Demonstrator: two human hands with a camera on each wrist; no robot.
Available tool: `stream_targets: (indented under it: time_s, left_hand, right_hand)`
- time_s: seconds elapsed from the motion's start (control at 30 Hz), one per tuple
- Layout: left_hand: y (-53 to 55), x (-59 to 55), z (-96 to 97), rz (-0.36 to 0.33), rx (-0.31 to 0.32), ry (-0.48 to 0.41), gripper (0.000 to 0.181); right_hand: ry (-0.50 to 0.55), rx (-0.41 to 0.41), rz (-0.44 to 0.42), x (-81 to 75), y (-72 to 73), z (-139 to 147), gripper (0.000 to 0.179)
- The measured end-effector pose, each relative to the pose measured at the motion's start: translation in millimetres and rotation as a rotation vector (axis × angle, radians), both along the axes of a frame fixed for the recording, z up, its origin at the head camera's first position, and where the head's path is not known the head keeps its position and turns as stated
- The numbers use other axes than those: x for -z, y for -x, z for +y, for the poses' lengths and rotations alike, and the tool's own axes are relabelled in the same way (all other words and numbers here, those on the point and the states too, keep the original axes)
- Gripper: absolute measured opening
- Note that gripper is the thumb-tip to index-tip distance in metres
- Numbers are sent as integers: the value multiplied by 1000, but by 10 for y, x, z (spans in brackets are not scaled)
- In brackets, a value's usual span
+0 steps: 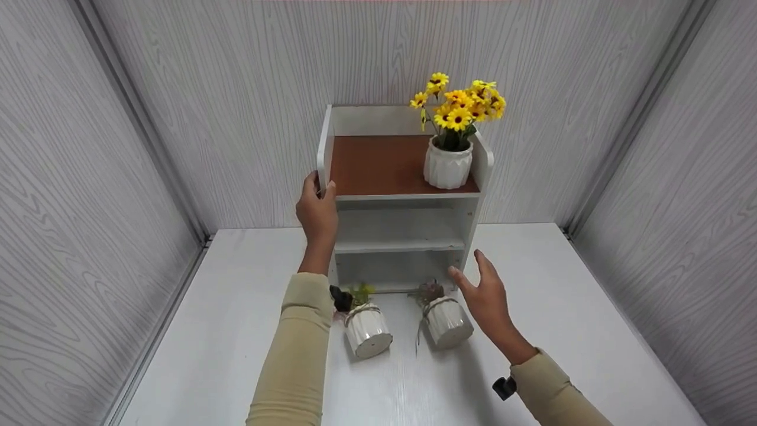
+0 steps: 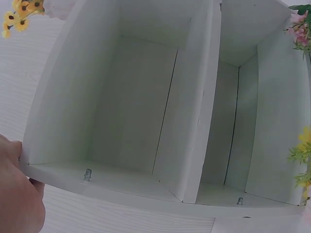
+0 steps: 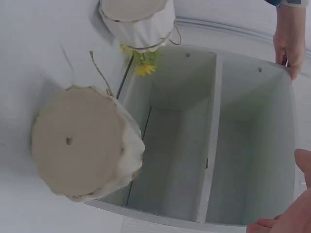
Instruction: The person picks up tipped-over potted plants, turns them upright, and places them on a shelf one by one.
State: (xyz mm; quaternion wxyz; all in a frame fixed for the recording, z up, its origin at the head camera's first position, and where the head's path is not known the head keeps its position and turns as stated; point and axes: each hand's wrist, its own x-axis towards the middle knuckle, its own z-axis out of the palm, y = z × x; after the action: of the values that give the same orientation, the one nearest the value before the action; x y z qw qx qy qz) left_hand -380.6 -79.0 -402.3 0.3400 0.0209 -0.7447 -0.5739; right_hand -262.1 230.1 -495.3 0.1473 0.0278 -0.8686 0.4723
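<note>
A small white shelf (image 1: 397, 242) with a brown top board (image 1: 378, 165) stands against the back wall. My left hand (image 1: 318, 216) grips the upper left side panel, thumb in front and fingers around its outer face. Beside the shelf's lower right side, my right hand (image 1: 488, 296) is held with thumb and fingers spread, holding nothing. On the top board, at the right, stands a white ribbed pot (image 1: 447, 165) of yellow daisy-like flowers (image 1: 458, 112). In the left wrist view the two white compartments (image 2: 136, 102) show metal pegs at the side.
Two white pots lie tipped on the white table (image 1: 195, 355) before the shelf, bases facing me: a left pot (image 1: 368, 331) with greenery and a right pot (image 1: 448, 322) with a twine tie. Grey wood-grain walls (image 1: 225, 71) enclose the table.
</note>
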Motion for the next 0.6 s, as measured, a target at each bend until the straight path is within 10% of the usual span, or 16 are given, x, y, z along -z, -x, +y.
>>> stream_targets:
  time_s: [0.6]
  left_hand:
    - [-1,15,-27,-1,21,14,44]
  right_hand:
    - [35,-1,-104,478,-131,-110,97]
